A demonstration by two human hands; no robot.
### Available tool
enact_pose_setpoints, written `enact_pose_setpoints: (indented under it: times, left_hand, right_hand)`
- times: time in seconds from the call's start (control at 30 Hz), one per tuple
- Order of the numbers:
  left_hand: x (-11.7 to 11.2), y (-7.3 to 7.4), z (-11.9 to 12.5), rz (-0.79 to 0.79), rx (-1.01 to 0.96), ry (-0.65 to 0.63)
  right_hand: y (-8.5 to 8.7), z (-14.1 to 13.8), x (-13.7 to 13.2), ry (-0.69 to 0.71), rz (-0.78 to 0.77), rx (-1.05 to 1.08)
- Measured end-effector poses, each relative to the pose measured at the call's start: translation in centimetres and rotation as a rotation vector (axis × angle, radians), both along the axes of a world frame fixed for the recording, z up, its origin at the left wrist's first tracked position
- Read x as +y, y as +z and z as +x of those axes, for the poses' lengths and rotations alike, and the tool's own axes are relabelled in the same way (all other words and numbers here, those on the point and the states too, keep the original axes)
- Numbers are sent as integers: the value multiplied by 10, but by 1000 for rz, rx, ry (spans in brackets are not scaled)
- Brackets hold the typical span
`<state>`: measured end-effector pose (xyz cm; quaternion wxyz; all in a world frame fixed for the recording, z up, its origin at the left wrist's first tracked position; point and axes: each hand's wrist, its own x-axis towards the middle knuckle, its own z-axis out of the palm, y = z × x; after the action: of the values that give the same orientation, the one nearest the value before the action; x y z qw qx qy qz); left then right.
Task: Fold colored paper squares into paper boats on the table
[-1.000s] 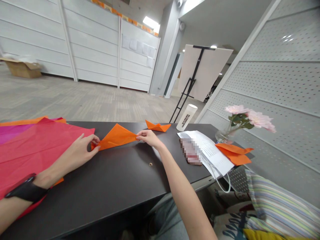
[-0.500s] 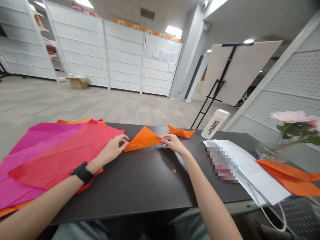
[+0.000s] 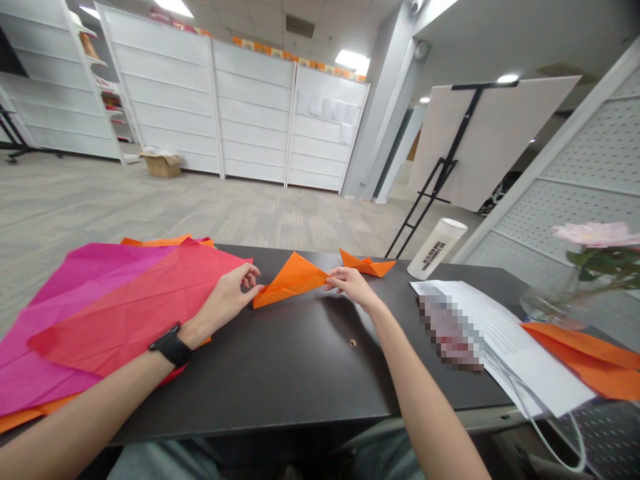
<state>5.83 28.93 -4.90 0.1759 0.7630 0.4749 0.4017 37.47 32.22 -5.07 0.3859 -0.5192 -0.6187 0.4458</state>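
An orange folded paper boat point(image 3: 293, 279) stands at the far side of the dark table, its pointed middle upward. At its right corner, the fingertips of my right hand point(image 3: 347, 281) pinch the paper. My left hand point(image 3: 235, 287), with a black watch point(image 3: 173, 345) on the wrist, is at the left corner. Its thumb tip touches or nearly touches the paper, while the curled fingers stay apart from the thumb. Just behind my right hand sits another orange paper boat point(image 3: 367, 265).
Large pink and red paper sheets point(image 3: 125, 300) cover the table's left side. On the right are a white cylinder point(image 3: 437, 248), printed papers point(image 3: 510, 333), a cable point(image 3: 535, 433), folded orange paper point(image 3: 585, 353) and flowers in a glass vase point(image 3: 545, 307). A small ring point(image 3: 353, 343) lies on the table point(image 3: 300, 373).
My left thumb and fingers have spread apart at the left corner. The right hand keeps its pinch. The whole view has shifted slightly.
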Motion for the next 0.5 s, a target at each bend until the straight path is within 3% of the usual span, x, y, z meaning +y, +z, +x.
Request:
enact_pose_setpoints:
  times: [0.27,0.5]
  left_hand:
    - [-9,8,7,-34,-44,-7]
    - [-4,1,1,38,85,-41]
  right_hand:
    - [1,-1,-1,6,-6,4]
    - [0,-2,-1,27,4,3]
